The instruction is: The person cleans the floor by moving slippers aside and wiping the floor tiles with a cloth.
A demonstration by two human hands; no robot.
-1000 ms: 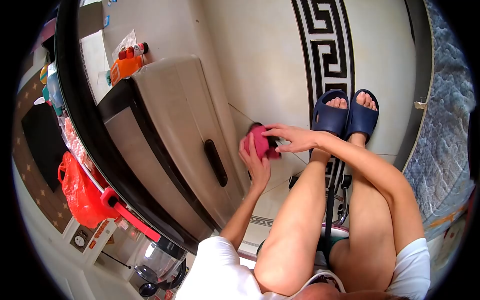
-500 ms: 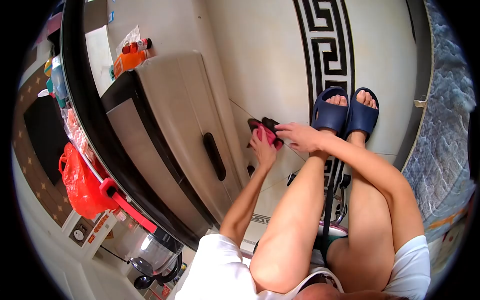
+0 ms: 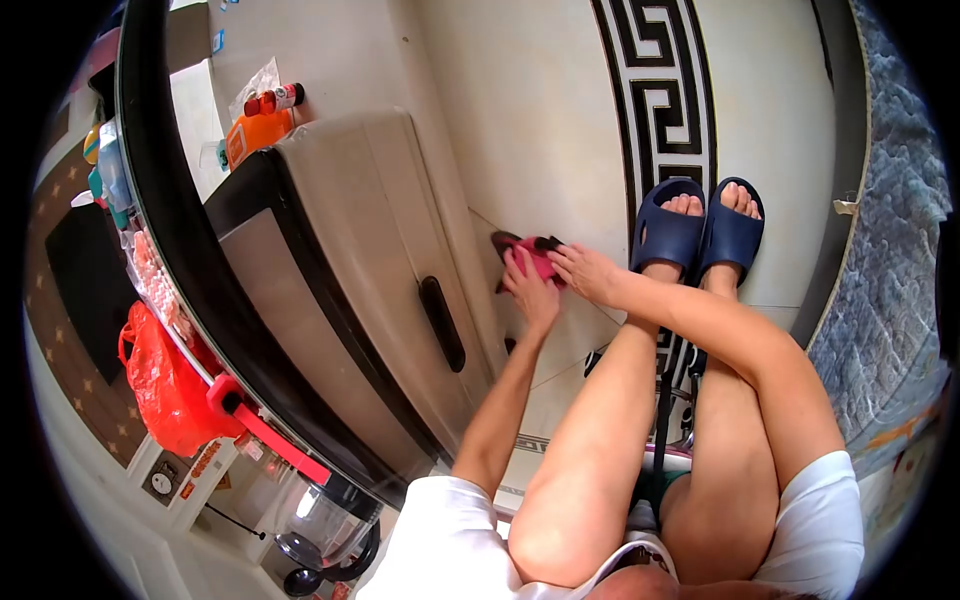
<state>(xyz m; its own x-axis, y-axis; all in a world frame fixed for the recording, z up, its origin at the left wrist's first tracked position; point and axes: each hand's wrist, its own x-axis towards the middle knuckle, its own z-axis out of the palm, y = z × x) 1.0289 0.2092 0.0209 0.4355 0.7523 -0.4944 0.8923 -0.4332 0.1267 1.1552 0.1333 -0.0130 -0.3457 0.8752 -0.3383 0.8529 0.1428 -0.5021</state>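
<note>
A small pink and black item, possibly cloth or a shoe, is held low over the tiled floor; its exact kind is unclear. My left hand grips its pink part from the near side, fingers curled over it. At the item's right edge, my right hand has its fingertips closed on the dark part. The fingers cover much of the item. Both hands are left of my navy slippers.
Left of my hands stands a beige cabinet with a dark handle. Above it runs a black-edged tabletop, with a red plastic bag and a glass pot beyond. A blue quilted mattress lies at right.
My right hand has moved left onto the item's dark part, from a small distance away. My left hand still holds the pink part. The view has shifted slightly.
</note>
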